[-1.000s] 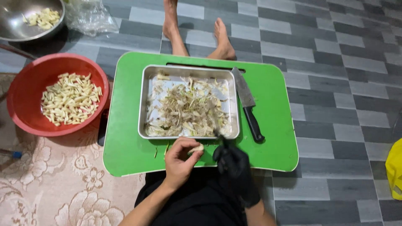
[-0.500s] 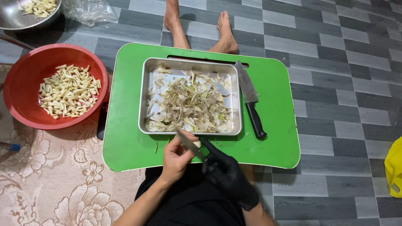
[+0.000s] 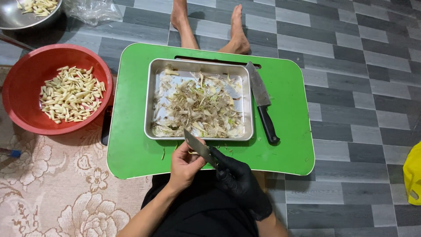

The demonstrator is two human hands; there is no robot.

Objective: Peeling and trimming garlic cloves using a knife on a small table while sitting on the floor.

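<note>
Right hand (image 3: 239, 182), black glove, clenched tight round a small knife (image 3: 199, 147), blade angled up and left toward the left hand (image 3: 186, 164). Left grip bare, fingers curled in around something small at the blade edge, too hidden to tell what, probably a clove. Thumb pressed near the flat of the blade. Both hands just off the near edge of the green counter (image 3: 131, 153), above a lap in black clothes.

Straight past the knife tip: metal tray (image 3: 151, 101) sitting in the middle of the counter, heaped with pale peelings and skins (image 3: 197, 107), a few greenish bits mixed in. Couple of stray scraps on the green between tray and hands.

Just right of the tray, touching its rim or near enough: big knife (image 3: 263, 103) lying flat, black handle pointing toward the hands, blade toward the far edge.

Left of the counter on the floor: red bowl (image 3: 22, 87) holding a good pile of peeled cloves (image 3: 70, 94). Bowl half on a patterned rug (image 3: 57, 193), half on grey tiles.

Far top left: steel bowl (image 3: 17, 19) with a few more pale pieces, clear plastic bag (image 3: 92, 8) beside it. Two bare feet (image 3: 206, 26) beyond the counter's far edge. Yellow thing (image 3: 413, 175) at the right border, cut off.
</note>
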